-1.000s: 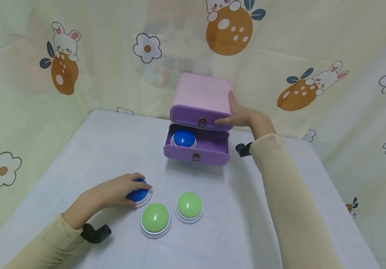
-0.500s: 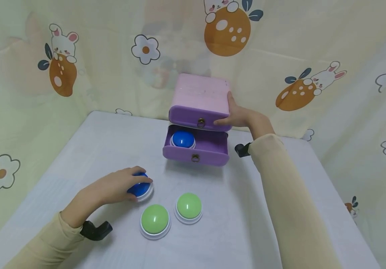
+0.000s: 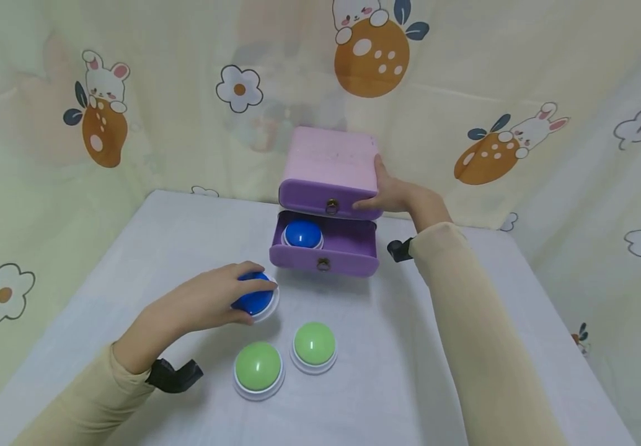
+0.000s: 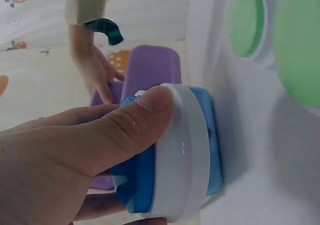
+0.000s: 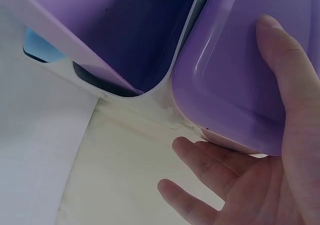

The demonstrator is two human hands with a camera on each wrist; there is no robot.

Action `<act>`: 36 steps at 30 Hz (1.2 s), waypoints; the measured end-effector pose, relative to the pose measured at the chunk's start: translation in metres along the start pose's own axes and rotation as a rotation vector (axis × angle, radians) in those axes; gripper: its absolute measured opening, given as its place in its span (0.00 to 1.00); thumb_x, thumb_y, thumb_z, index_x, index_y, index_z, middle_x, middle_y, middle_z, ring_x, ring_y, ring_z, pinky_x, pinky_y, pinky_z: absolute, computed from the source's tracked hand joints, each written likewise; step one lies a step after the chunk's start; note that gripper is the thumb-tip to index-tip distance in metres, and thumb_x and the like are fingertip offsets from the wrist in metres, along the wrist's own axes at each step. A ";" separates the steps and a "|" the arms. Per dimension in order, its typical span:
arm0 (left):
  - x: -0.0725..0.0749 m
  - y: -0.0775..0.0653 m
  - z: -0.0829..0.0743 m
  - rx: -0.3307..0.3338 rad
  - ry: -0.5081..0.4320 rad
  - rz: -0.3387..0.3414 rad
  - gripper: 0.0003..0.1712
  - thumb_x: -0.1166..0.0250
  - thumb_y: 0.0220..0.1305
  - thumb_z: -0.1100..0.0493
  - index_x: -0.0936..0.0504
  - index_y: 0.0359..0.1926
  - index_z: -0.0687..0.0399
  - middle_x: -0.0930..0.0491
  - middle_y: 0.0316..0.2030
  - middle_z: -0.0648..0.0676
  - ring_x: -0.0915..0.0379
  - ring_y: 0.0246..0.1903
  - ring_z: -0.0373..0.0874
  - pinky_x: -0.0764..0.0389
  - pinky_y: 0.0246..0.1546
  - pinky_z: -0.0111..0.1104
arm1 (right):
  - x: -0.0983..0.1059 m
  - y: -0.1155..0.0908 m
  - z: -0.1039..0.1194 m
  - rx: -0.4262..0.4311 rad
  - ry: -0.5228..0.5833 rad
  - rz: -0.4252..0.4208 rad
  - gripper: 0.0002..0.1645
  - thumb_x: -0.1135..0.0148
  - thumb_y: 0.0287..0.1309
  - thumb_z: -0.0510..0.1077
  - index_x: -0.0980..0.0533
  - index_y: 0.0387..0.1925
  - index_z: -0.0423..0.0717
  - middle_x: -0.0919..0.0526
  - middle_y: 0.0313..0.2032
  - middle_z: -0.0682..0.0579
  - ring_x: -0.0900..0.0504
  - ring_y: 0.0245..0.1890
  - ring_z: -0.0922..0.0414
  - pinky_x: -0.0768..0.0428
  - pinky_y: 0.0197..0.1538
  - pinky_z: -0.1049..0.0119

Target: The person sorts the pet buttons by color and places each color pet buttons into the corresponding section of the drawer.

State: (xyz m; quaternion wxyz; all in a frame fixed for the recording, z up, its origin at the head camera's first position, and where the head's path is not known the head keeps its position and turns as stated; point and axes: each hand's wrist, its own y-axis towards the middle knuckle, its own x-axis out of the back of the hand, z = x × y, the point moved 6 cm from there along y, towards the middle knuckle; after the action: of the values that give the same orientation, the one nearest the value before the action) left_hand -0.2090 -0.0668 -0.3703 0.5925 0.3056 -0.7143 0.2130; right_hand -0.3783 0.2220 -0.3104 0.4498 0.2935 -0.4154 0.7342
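Observation:
My left hand (image 3: 209, 300) grips a blue dome button (image 3: 255, 302) by its sides, raised a little above the table with its shadow beneath. In the left wrist view, the thumb presses the white ring (image 4: 182, 150) of this button, and a light blue base shows below. My right hand (image 3: 398, 194) rests at the right front corner of a pink and purple drawer box (image 3: 334, 158). Its thumb lies on the closed upper drawer's front (image 5: 235, 65), the other fingers extended along the side. The lower drawer (image 3: 351, 265) is pulled out, with another blue button (image 3: 304, 233) inside at left.
Two green dome buttons (image 3: 257, 365) with white bases stand on the white table (image 3: 371, 384), in front of the drawer box. A patterned curtain (image 3: 186, 136) hangs right behind the box and along both sides. Black cameras (image 3: 174, 375) stick out from both wrists.
My left hand has lifted the blue button off the table and carried it right and away from me, closer to the lower drawer. My right hand stays at the box; the view has shifted slightly.

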 end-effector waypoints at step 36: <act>0.037 0.084 -0.038 -0.105 -0.144 -0.633 0.34 0.27 0.52 0.49 0.28 0.60 0.41 0.36 0.64 0.58 0.33 0.61 0.56 0.25 0.57 0.46 | -0.002 -0.003 0.000 0.008 0.011 0.015 0.75 0.36 0.53 0.62 0.91 0.66 0.61 0.78 0.74 0.46 0.66 0.74 0.42 0.58 0.71 0.37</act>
State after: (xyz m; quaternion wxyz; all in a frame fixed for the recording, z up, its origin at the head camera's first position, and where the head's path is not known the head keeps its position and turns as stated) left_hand -0.2435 0.0125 -0.3209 0.5922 0.4956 -0.6340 -0.0410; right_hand -0.3750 0.2222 -0.3107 0.4455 0.2882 -0.4123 0.7406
